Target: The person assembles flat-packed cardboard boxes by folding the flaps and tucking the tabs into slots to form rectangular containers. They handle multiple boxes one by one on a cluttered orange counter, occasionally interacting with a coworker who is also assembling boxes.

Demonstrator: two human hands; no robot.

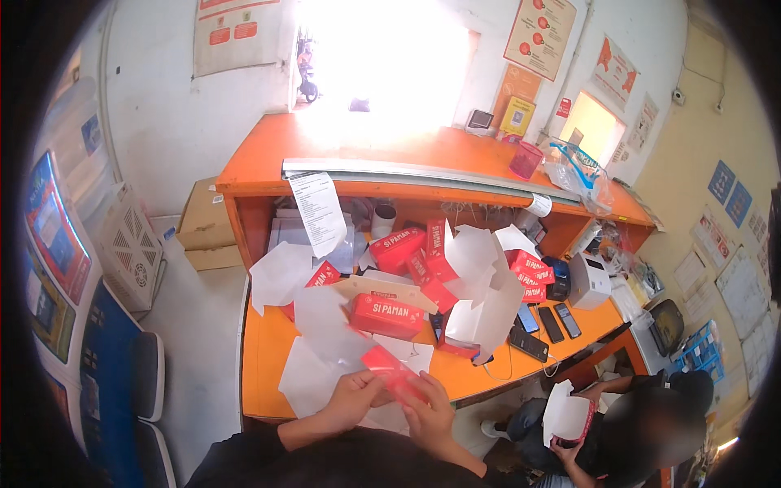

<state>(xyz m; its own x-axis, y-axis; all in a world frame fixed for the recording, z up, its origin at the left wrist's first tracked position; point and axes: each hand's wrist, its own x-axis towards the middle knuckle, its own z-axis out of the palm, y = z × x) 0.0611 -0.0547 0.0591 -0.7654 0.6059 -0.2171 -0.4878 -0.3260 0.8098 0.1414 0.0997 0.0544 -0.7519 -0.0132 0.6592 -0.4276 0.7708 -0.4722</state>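
Left hand (351,398): fingers curled round the near end of a small red box (393,376), grip closed on it; right hand (429,413): under and beside the same box, fingers wrapped on its far side, grip likewise closed; box held between both hands just above the near edge of the orange surface (264,358), blurred, so whether its flaps are open or folded cannot be told.

Just beyond the hands: loose white paper sheets (325,329) overlapping one another and hanging over the surface edge; a closed red carton (386,315) lying flat on a tan cardboard piece (382,289); further back a heap of red cartons (415,252) mixed with more paper; to the right three phones (549,323) in a row, a black handset (529,344) and a white device (587,281); a long paper slip (320,213) hanging from the upper shelf; a seated person (643,423) at lower right holding a white folded box (564,415).

Risks, as judged: the box is thin card and a two-handed squeeze could crease or crush it; the paper sheets at the edge are unweighted and a brushing sleeve or wrist could sweep them to the floor; the carton heap is loosely stacked and a nudge might tip it toward the phones; crowding leaves little room to set the box down flat.
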